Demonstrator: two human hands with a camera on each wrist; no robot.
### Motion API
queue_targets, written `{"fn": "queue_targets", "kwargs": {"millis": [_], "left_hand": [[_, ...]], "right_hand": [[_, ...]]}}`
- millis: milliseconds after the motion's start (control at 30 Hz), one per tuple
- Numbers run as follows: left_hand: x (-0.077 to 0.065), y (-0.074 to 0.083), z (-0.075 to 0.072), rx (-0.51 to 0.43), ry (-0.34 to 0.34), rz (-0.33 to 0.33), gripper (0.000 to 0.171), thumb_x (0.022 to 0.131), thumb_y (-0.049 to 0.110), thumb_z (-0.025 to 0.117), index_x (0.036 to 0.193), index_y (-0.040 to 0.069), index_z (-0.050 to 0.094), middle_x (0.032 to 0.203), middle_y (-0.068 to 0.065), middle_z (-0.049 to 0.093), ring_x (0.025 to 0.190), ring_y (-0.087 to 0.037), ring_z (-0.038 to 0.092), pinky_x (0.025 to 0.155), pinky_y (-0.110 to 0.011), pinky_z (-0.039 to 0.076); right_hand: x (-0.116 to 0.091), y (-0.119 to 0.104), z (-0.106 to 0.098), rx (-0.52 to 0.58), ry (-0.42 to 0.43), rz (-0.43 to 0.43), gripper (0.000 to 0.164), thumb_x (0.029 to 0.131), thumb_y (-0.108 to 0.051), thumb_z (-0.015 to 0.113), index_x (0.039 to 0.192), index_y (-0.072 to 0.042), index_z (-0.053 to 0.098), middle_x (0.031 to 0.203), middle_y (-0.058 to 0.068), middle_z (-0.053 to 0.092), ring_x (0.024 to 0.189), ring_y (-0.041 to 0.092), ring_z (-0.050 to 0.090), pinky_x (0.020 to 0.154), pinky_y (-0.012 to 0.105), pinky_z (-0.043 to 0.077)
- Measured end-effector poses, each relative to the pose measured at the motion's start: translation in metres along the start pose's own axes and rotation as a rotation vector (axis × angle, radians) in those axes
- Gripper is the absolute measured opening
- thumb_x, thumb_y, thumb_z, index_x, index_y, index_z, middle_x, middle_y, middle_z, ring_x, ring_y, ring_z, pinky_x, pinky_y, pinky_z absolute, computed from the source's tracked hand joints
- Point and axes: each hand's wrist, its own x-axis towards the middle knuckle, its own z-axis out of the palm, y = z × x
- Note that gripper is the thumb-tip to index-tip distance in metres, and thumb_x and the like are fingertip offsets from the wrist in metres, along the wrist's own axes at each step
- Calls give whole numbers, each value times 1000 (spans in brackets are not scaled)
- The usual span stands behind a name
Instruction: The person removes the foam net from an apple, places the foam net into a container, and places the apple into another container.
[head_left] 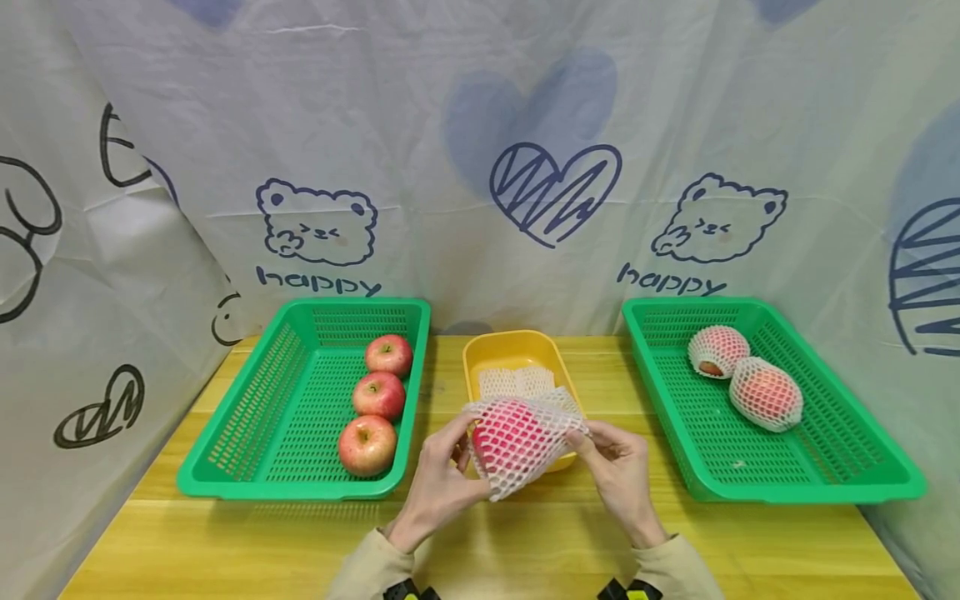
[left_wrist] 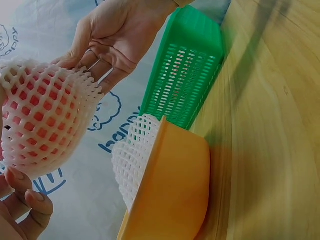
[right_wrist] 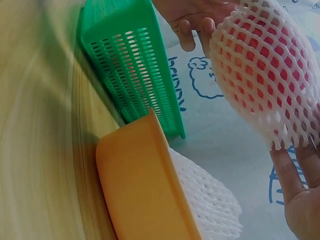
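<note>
A red apple sits inside a white foam net sleeve, held up in front of the yellow tray. My left hand grips the apple and sleeve from the left, thumb in front. On the other side my right hand pinches the loose end of the sleeve between thumb and fingers. In the left wrist view the net stretches over the apple, its fringed edge at the right fingertips. More white foam nets lie in the tray.
At left stands a green basket with three bare apples along its right side. A second green basket at right holds two net-wrapped apples. Both rest on a wooden table, before a printed white cloth.
</note>
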Motion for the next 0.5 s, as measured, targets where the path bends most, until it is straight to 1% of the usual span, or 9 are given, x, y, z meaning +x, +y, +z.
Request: {"fn": "queue_targets", "kwargs": {"millis": [167,267,400,500], "left_hand": [[-1,0,0,-38,-1,-18,62,67,2,83,125,5,63,78,-5,58,54,-9,42,50,-15,38],[-2,0,-1,-64,-9,-35,66,67,3,81,130,3,61,81,-7,60,55,-5,41,49,-16,40],[-1,-1,-2,-102,-16,-41,69,68,3,80,134,2,59,80,-10,62,56,1,39,48,-17,40],[-2,-2,-2,-132,-20,-43,70,69,3,81,135,1,58,83,-15,65,56,0,40,49,-18,42]], "right_hand": [[-1,1,0,2,18,1,30,86,20,61,98,-3,77,91,-11,78,79,1,73,70,14,57],[-1,1,-1,7,18,4,30,86,20,61,98,-3,77,91,-11,79,79,1,73,70,15,58],[-1,2,-1,5,27,17,32,86,20,61,98,-6,77,90,-12,79,78,0,73,69,14,57],[-1,3,-1,9,33,12,33,86,20,61,97,-7,78,90,-12,79,78,-1,72,68,13,56]]}}
